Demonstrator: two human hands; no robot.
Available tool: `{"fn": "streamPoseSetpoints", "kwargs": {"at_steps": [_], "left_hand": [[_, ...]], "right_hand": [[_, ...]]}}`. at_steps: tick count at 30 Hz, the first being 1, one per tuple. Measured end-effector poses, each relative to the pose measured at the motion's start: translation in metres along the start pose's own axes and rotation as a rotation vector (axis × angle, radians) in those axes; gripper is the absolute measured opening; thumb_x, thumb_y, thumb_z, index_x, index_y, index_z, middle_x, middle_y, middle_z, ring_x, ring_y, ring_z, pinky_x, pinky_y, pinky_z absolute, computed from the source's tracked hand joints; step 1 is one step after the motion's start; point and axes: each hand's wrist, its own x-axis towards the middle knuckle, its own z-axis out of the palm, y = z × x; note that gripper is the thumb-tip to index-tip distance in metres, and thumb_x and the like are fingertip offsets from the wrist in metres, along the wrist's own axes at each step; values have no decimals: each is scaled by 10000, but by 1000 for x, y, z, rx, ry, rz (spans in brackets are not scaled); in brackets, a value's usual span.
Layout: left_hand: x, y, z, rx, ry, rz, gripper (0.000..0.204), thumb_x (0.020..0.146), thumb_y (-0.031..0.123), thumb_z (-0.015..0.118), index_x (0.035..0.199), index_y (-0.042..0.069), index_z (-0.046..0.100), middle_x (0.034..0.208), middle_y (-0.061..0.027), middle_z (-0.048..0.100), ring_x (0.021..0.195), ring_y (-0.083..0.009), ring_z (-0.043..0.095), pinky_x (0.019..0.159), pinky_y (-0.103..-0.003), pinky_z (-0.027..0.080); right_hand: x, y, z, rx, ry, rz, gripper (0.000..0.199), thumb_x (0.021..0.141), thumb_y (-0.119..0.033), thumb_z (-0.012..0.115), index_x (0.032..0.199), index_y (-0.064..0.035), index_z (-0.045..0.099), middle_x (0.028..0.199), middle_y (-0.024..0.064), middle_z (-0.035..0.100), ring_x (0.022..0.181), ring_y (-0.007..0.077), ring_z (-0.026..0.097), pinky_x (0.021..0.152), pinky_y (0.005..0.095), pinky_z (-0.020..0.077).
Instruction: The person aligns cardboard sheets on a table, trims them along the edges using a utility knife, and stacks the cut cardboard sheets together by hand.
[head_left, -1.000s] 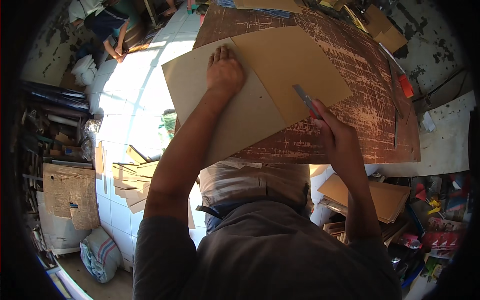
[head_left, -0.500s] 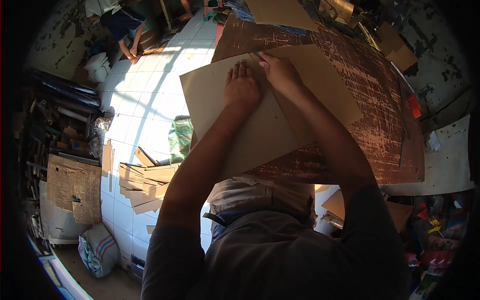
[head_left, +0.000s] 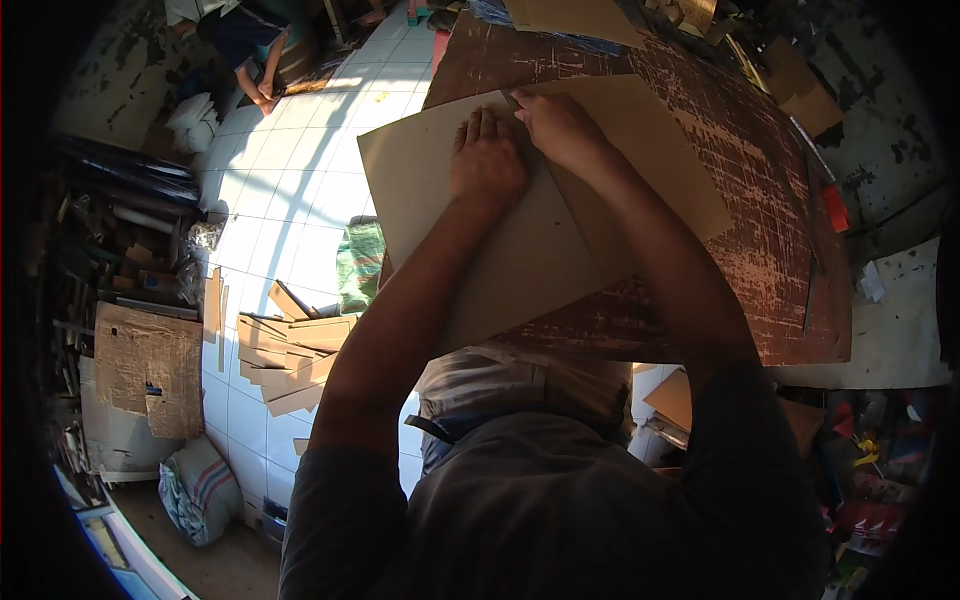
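Note:
My left hand (head_left: 488,162) lies flat on a pale cardboard sheet (head_left: 420,170), its fingers stretched toward the far edge. Close to its right, my right hand (head_left: 562,128) is closed around a slim dark tool (head_left: 512,96), mostly hidden by the fingers. The tool's tip is at the far end of the pale sheet's right edge. Under that edge, a browner cardboard sheet (head_left: 650,170) spreads out to the right. Both sheets rest on a worn, scratched red-brown board (head_left: 750,250).
Cardboard offcuts (head_left: 300,350) lie on the white tiled floor (head_left: 260,240) at left, near a green woven sack (head_left: 360,265). Another cardboard piece (head_left: 575,20) sits at the board's far end. A person (head_left: 245,40) is at the far left. Clutter lines both walls.
The view has tilted slightly, so the sheets appear a little higher. My left hand stays pressed on the pale sheet; my right hand still grips the tool near the same far edge.

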Motion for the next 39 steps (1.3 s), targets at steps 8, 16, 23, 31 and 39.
{"fn": "streamPoseSetpoints", "kwargs": {"at_steps": [8,16,23,31,39], "left_hand": [[-1,-5,1,37,-3,-28,549,1002,237,392,1470,-43,455,1604,-191,374,1518,-299,312,1251,-429,239],[-1,-6,2,63,-51,-39,554,1021,242,334,1491,-34,430,1617,-180,356,1526,-288,295,1253,-425,232],[5,-4,1,51,-64,-42,560,1037,256,294,1515,-15,404,1625,-168,346,1531,-280,280,1260,-411,219],[3,-1,0,45,-68,-34,568,1030,248,309,1520,-28,394,1631,-169,337,1533,-277,280,1258,-412,225],[1,-7,2,47,-11,-40,542,1050,272,333,1500,-11,442,1633,-157,337,1521,-280,307,1256,-410,237]], "right_hand": [[-83,-2,-6,40,134,-122,345,984,-141,629,1314,-42,650,1012,236,720,936,379,715,856,449,561],[-215,-25,-46,-16,-116,16,545,1014,-144,538,1541,-132,400,1003,264,684,952,408,697,780,480,570],[-310,-40,-76,-43,-192,159,637,1004,-117,539,1589,-188,298,1012,240,658,875,404,690,699,489,570],[-336,-49,-97,5,-240,206,576,1026,-148,549,1566,-153,347,1079,234,674,898,375,701,711,453,571],[-234,-39,-115,268,66,203,401,1035,-148,554,1431,-80,547,1095,202,719,1028,352,709,864,425,552]]}}
